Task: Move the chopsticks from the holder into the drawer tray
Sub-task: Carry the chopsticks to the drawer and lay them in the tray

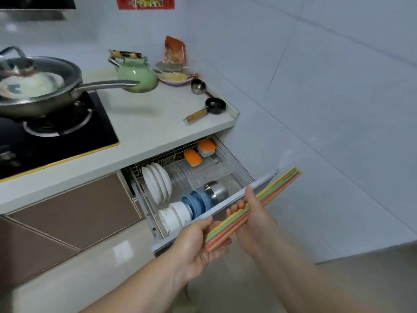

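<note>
Both hands, left hand (198, 240) and right hand (252, 220), had fingers closed on the chopsticks (270, 190). The loose bundle could fan out and spill past the drawer (259, 179) front.

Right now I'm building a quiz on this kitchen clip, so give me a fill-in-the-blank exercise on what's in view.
1. The chopsticks are held by ____ hands, the left hand and right hand.
2. The drawer below the counter stands ____.
3. The kettle on the counter is ____ in colour.
4. The white plates in the drawer stand on ____.

Missing words: both; open; green; edge
</note>
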